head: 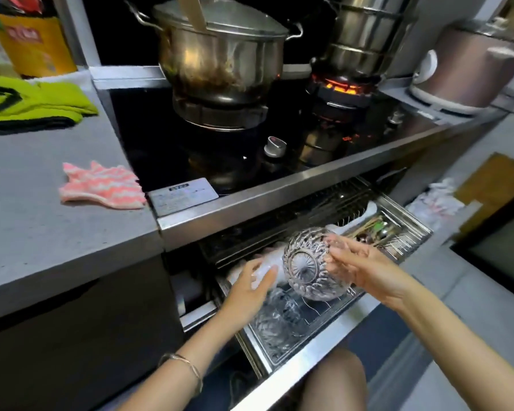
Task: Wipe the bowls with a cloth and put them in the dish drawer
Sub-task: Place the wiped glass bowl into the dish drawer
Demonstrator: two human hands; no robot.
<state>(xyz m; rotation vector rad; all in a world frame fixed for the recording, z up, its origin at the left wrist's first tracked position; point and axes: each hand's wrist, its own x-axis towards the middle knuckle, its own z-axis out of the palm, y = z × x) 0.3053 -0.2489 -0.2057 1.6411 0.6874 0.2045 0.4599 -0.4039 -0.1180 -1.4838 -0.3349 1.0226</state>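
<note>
Right grip point(358, 264) grasps glass bowl point(304, 264), tilted, over open dish drawer point(309, 355). Left grip point(250, 289) released, fingers resting inside drawer.

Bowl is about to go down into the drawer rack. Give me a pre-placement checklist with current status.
1. Right hand grips the glass bowl firmly: ok.
2. Dish drawer pulled open: ok.
3. Free slot under the bowl: cannot tell; blurred glassware already sits in the rack.
4. Left hand out of the landing spot: not ok; it rests in the rack beside the bowl.
5. Bowl wiped: cannot tell; the pink cloth lies on the counter.
</note>
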